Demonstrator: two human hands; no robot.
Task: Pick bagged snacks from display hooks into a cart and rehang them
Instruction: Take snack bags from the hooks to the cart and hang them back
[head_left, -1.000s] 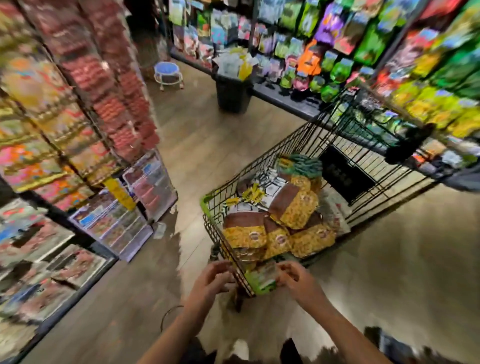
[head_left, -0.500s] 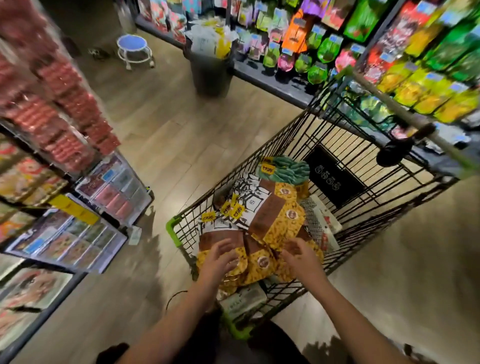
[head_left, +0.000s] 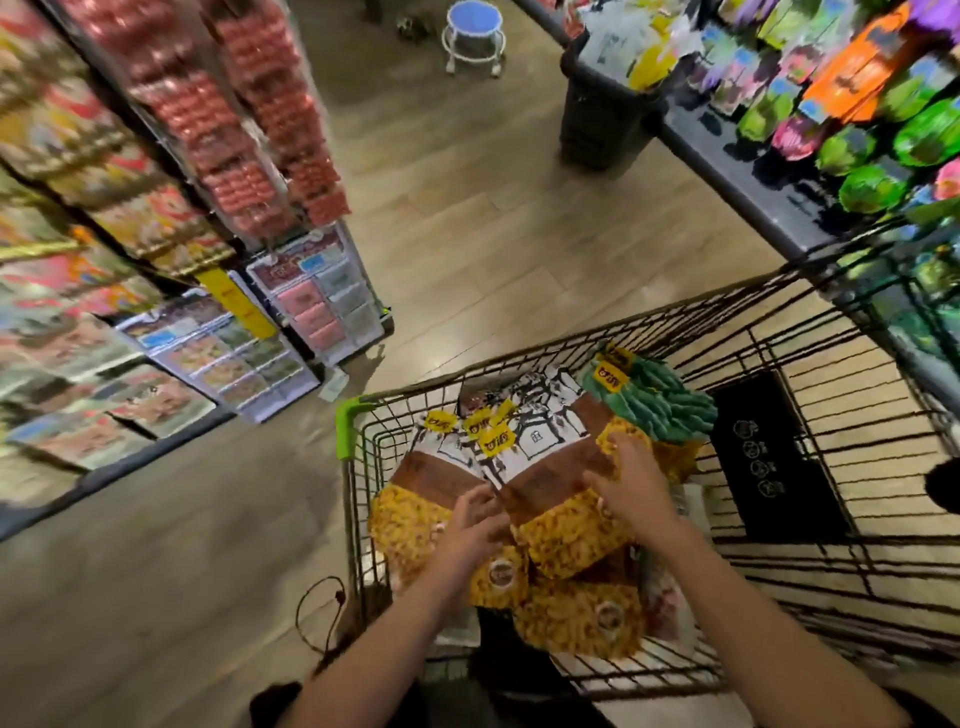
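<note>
A black wire cart (head_left: 358, 483) with a green corner guard holds several snack bags, each brown, white and yellow (head_left: 566, 535), with yellow tags at the top. A green bag (head_left: 670, 400) lies at the far side of the pile. My left hand (head_left: 475, 525) rests on the bags at the pile's left, fingers bent against a bag's edge. My right hand (head_left: 631, 480) lies flat with spread fingers on the upper bag in the middle. Whether either hand grips a bag is unclear.
Display racks of hanging bagged snacks (head_left: 249, 150) line the left side, with boxed goods (head_left: 311, 306) low beside the cart. More hanging bags (head_left: 872, 104) fill the right shelf. A black bin (head_left: 602, 114) and a blue stool (head_left: 474, 31) stand on the wooden floor ahead.
The view has dropped closer over the cart. Both hands moved from the cart's near rim forward onto the pile of bags.
</note>
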